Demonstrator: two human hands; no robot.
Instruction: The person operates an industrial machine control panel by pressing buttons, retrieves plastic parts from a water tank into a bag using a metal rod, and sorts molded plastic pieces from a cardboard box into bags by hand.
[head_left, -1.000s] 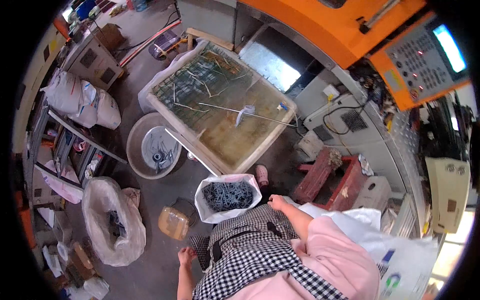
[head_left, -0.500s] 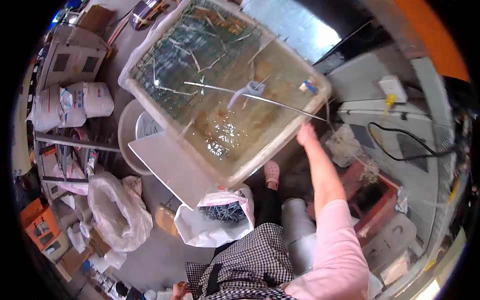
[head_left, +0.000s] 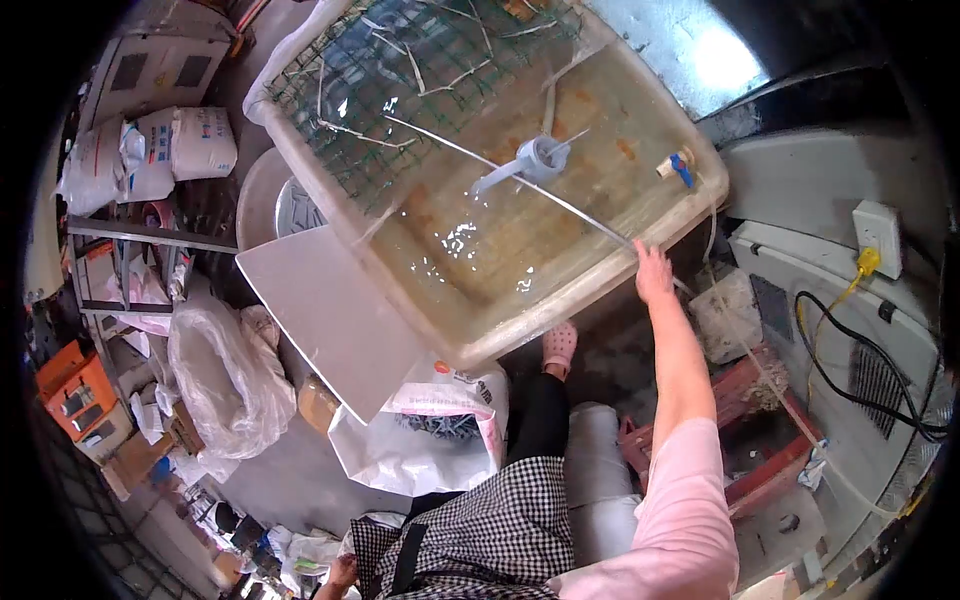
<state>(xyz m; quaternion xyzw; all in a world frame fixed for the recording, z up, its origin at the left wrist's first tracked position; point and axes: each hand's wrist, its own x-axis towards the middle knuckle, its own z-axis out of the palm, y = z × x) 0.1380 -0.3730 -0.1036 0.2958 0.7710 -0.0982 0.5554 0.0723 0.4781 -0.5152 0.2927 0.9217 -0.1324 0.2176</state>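
Observation:
My right hand (head_left: 655, 274) is at the near rim of a large pale water tank (head_left: 560, 335), its fingers closed around the lower end of a thin metal rod (head_left: 580, 213). The rod slants across the tank, its far end over a green mesh (head_left: 375, 130). Beneath the rod's middle, a grey plastic pipe fitting (head_left: 540, 158) stands partly out of the shallow, brownish water. Low beside the checked apron hangs my left hand (head_left: 343, 571), away from the tank; its fingers are too small and unclear to read.
A flat light board (head_left: 325, 310) leans by the tank's left corner. Below it stands a white sack (head_left: 400, 455) with dark grey pieces inside. A blue-handled valve (head_left: 676, 168) sits at the tank's right end. Grey cabinets, a black cable (head_left: 870, 345) and a red frame (head_left: 770, 480) are on the right.
My right hand has moved up and right from below the rim and taken hold of the rod's end. The view has shifted, and the left hand stays low by the apron.

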